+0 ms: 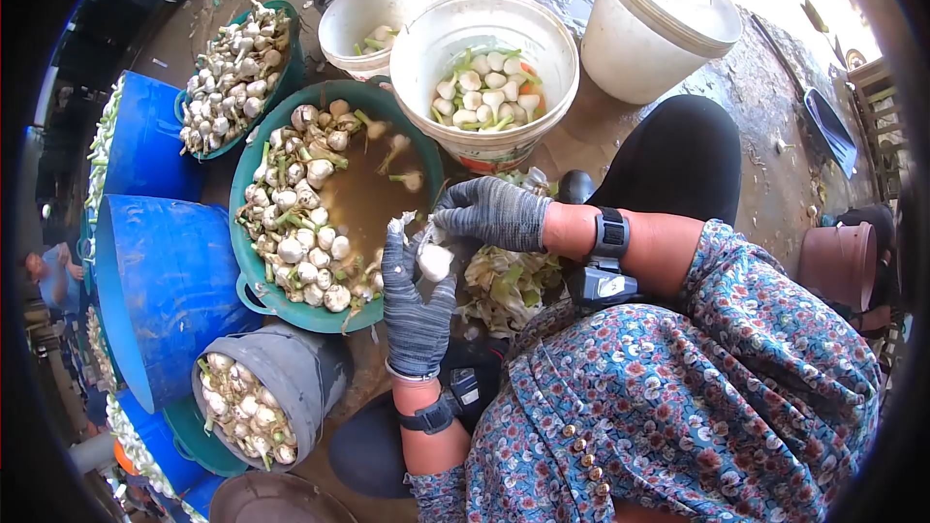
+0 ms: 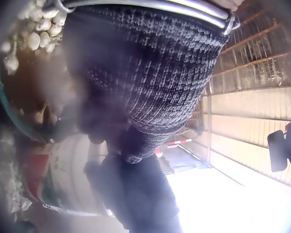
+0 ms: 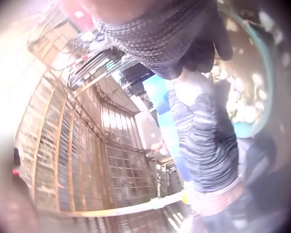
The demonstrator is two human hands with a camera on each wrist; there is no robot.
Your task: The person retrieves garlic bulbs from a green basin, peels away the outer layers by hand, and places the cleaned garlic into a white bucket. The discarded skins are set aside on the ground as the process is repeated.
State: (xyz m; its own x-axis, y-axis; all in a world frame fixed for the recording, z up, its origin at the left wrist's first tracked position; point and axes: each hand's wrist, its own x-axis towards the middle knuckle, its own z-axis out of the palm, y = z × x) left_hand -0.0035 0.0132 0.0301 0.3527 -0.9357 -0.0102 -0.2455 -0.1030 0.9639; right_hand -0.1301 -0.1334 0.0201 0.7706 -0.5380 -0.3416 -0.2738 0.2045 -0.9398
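Observation:
A white garlic bulb (image 1: pixel 435 262) sits between my two gloved hands in the head view, over the near edge of the green tub (image 1: pixel 254 302). My left hand (image 1: pixel 417 315), in a grey knit glove, holds the bulb between thumb and fingers. From the other side my right hand (image 1: pixel 494 214) pinches loose papery skin at the bulb's top. Bits of skin cling to the left fingertips. Muddy water and many unpeeled garlic bulbs (image 1: pixel 291 250) fill the tub. The right wrist view shows the left glove (image 3: pixel 206 141) around the pale bulb; in the left wrist view the glove (image 2: pixel 145 68) hides it.
Beyond my right hand stands a white bucket (image 1: pixel 557 102) with cleaned bulbs. A peelings heap (image 1: pixel 504 281) lies below my hands. A grey bucket (image 1: pixel 325 368) of garlic and blue tubs (image 1: pixel 170 295) stand left; a lidded white bucket (image 1: pixel 644 48) stands at the back.

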